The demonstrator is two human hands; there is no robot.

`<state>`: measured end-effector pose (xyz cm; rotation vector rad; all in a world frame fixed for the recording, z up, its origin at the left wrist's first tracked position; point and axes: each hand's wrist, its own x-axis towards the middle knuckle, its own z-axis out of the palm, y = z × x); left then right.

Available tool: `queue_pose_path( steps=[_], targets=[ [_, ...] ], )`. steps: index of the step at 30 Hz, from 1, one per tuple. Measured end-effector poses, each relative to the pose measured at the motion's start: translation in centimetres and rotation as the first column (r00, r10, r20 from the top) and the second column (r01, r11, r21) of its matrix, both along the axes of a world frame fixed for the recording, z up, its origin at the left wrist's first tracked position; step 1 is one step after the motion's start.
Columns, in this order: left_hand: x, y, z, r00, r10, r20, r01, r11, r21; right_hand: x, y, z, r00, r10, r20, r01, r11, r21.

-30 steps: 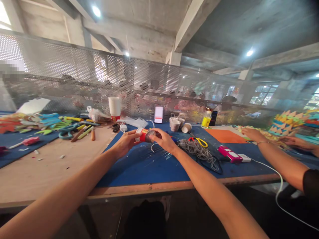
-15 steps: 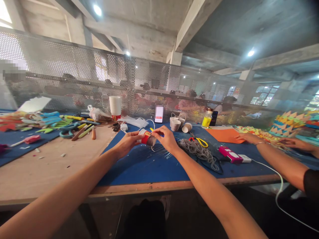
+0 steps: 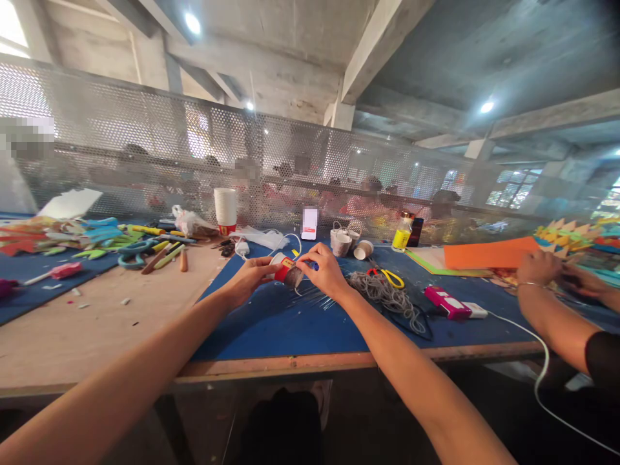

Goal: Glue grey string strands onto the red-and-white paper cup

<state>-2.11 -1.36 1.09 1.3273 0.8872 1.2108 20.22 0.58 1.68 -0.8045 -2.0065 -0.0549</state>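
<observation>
My left hand point(image 3: 249, 281) is closed around the rim end of a red and white paper cup point(image 3: 281, 270), which lies tilted on its side just above the blue mat. Grey cord point(image 3: 293, 278) is wound about the cup's base end, and a loose strand hangs below it. At that end my right hand point(image 3: 322, 268) has its thumb and fingers pinched on the cord, touching the cup; the exact grip is partly hidden. Right of it lies a loose heap of the same grey cord point(image 3: 382, 294). A small blue thing shows behind my right fingers.
Yellow-handled scissors point(image 3: 392, 278), cord-wrapped cups point(image 3: 341, 240), a yellow bottle point(image 3: 402, 232), a phone point(image 3: 309, 224) and a pink box point(image 3: 446, 302) stand or lie around. Stacked cups point(image 3: 225, 210) and carving tools point(image 3: 167, 255) are left. A co-worker's hands point(image 3: 540, 268) hold orange paper point(image 3: 489, 253) at right.
The co-worker at right has lifted the orange sheet and drawn it rightward, uncovering paler and green-edged sheets. My hands stay at the cup, with only a slight shift of the right fingers.
</observation>
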Motion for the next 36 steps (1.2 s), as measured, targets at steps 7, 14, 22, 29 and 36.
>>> queue_pose_path(
  steps=[7, 14, 22, 29, 36],
  targets=[
    [-0.1, 0.2, -0.3, 1.0, 0.0, -0.031, 0.001, 1.0, 0.02, 0.3, -0.3, -0.1, 0.984, -0.095, 0.148, 0.082, 0.992, 0.093],
    [-0.2, 0.4, -0.4, 0.998, 0.005, -0.055, -0.003, 0.999, 0.033, 0.3, -0.1, -0.2, 0.976, -0.145, 0.164, 0.125, 0.984, 0.125],
    [-0.1, 0.2, -0.4, 0.998, -0.04, -0.043, 0.042, 0.998, 0.045, 0.2, -0.1, -0.5, 0.972, -0.18, 0.154, 0.16, 0.978, 0.135],
    [-0.5, 1.0, -1.1, 0.992, -0.074, -0.105, 0.081, 0.995, 0.063, 0.0, -0.3, -0.4, 0.966, -0.207, 0.155, 0.185, 0.972, 0.143],
    [-0.5, 0.5, -1.0, 0.99, -0.09, -0.107, 0.095, 0.994, 0.048, -0.1, -0.7, -0.4, 0.956, -0.238, 0.171, 0.205, 0.96, 0.19]
  ],
)
